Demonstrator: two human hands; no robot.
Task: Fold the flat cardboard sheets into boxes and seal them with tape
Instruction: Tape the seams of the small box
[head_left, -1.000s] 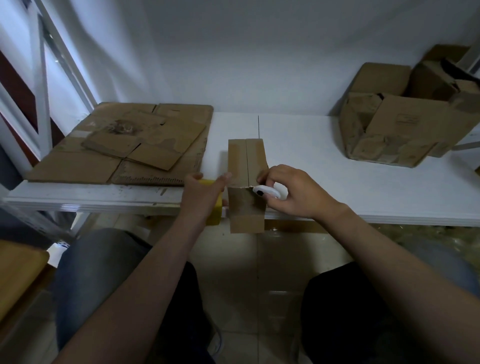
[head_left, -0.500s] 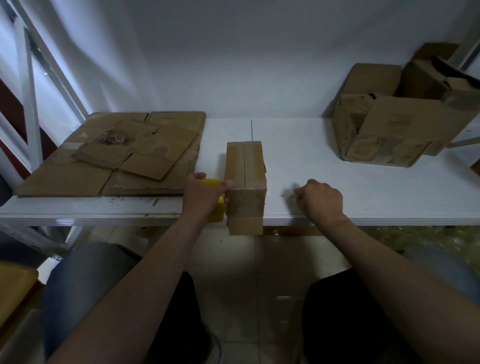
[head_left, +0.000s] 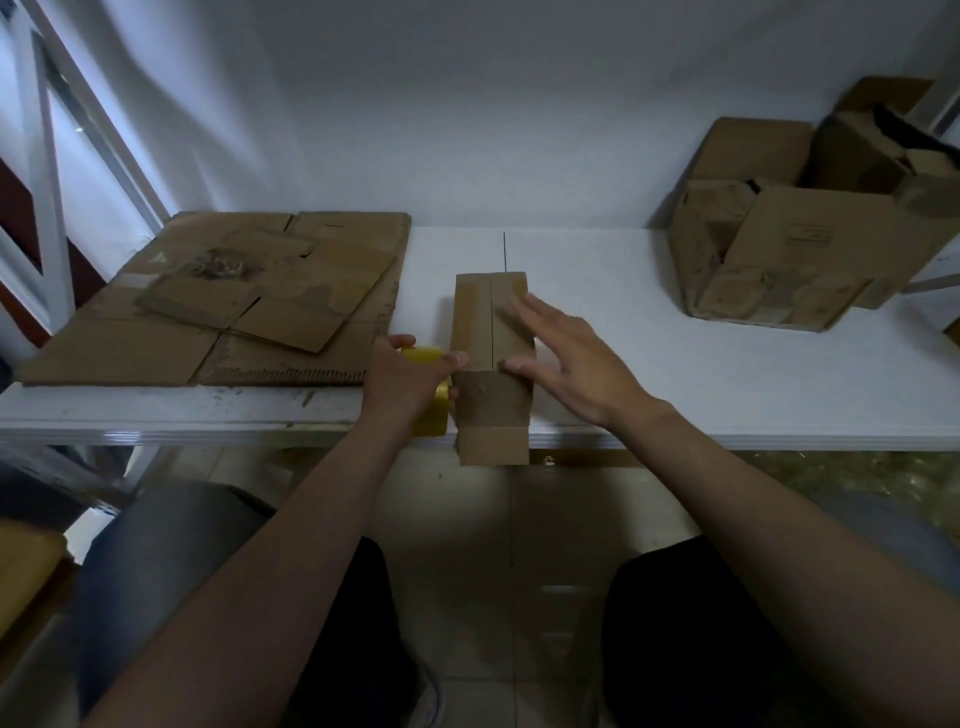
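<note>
A small folded cardboard box (head_left: 480, 322) stands at the front edge of the white table (head_left: 675, 384), its top flaps closed and a strip of brown tape running down its near face. My left hand (head_left: 402, 382) grips a yellow tape roll (head_left: 431, 410) against the box's left side, thumb on the top corner. My right hand (head_left: 566, 356) hovers over the box's right side with fingers spread and straight, its thumb near the top edge; I cannot tell whether it touches. A stack of flat cardboard sheets (head_left: 228, 312) lies on the table's left.
Several finished or crumpled cardboard boxes (head_left: 810, 244) are piled at the back right of the table. A white wall is close behind. A slanted white frame (head_left: 67, 135) rises at the left. My knees are under the table edge.
My right hand left the spot on the table to the right of the box, opened, and swung left to the box top. The white cutter it held a second ago is out of sight.
</note>
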